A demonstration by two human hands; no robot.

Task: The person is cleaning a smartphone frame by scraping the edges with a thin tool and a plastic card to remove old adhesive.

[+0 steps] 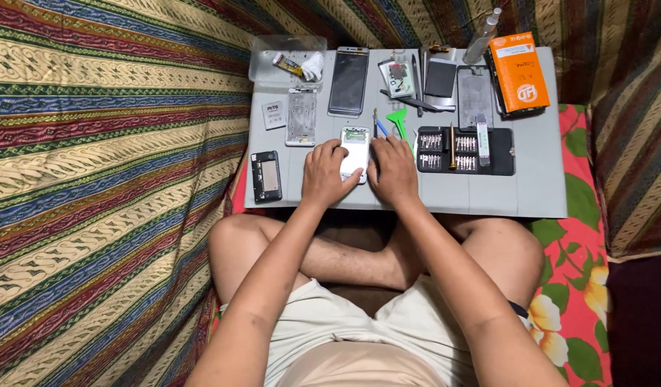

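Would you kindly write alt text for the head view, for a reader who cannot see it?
Both hands, left hand and right hand, hold a white phone on a grey work mat over crossed legs. Around it lie phone parts, a black bit set, a green pry tool and an orange box.

Both your hands rest on the small white phone body (pixel 356 152) lying on the grey work mat (pixel 538 193): your left hand (pixel 327 174) covers its left edge, your right hand (pixel 393 170) its right edge, fingers curled against it. Just right sits the black tray of screwdriver bits (pixel 465 150). Farther off lie a dark glass screen panel (pixel 348 82) and an orange box (pixel 519 72).
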